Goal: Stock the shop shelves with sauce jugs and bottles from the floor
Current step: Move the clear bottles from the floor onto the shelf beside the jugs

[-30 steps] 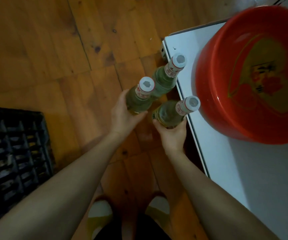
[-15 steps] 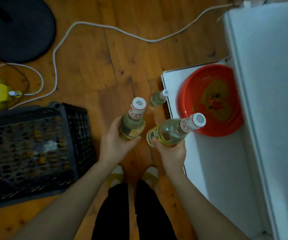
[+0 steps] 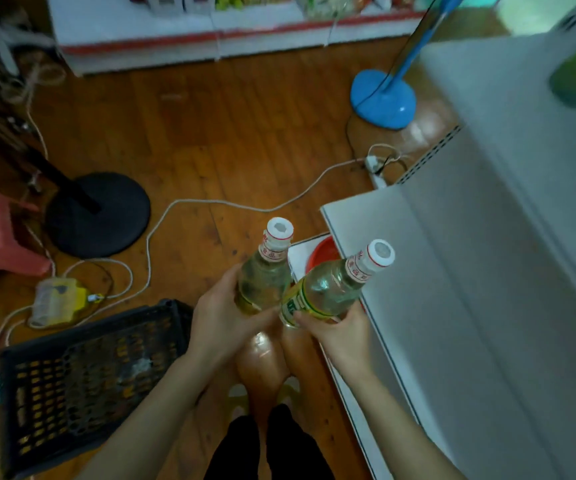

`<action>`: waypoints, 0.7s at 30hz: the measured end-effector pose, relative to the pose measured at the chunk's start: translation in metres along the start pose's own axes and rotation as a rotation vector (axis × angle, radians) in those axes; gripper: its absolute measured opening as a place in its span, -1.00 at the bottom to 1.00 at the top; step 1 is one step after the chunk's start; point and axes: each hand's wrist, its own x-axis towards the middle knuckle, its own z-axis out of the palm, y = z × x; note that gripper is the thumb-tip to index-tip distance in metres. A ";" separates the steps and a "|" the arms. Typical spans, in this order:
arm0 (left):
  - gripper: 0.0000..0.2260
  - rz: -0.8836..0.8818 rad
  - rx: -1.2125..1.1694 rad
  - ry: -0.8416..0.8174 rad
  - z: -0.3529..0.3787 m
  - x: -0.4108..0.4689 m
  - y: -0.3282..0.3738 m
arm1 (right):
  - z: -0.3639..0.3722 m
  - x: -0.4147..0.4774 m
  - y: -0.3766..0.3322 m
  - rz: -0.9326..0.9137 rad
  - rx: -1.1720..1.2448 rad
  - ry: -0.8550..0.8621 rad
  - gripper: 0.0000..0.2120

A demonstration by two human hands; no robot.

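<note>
Head view: both hands are loaded, one bottle each. The left hand [image 3: 224, 320] has its fingers curled round the lower body of the left bottle [image 3: 265, 282], which is near upright with its cap up. The right hand [image 3: 340, 336] wraps the base end of the right bottle [image 3: 328, 292], which is tilted with its cap leaning over the edge of the white shelf unit [image 3: 452, 306] just beside us. Both bottles are off the floor [image 3: 210, 133], held close together at chest side; whether the glass touches we cannot tell, as the overlap is blurry. We judge the step in hand to be carrying them to a shelf board. To do it well, we'd part the two bottles a bit so they don't knock, bring the right one upright before it goes over the board, and set one down base first while the other hand waits. Then we'd slide it back from the edge with the label out. Counts: two bottles, two white caps and two hands. There is one black crate [image 3: 89, 358] on the floor at left and one red basin [image 3: 321, 254] half hidden under a shelf board. We also count one black stand base [image 3: 99, 213], one blue stand base [image 3: 383, 102], one white cable [image 3: 210, 201] and one far shelf [image 3: 141, 29] across the floor.
</note>
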 end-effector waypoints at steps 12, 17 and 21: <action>-0.30 0.302 0.174 -0.019 -0.026 0.069 0.205 | -0.126 -0.008 -0.149 -0.296 0.100 0.200 -0.46; -0.29 0.413 0.170 -0.037 -0.013 0.097 0.268 | -0.166 -0.002 -0.186 -0.378 0.082 0.263 -0.43; -0.23 0.463 0.141 -0.077 0.004 0.121 0.301 | -0.190 0.005 -0.204 -0.395 0.102 0.335 -0.46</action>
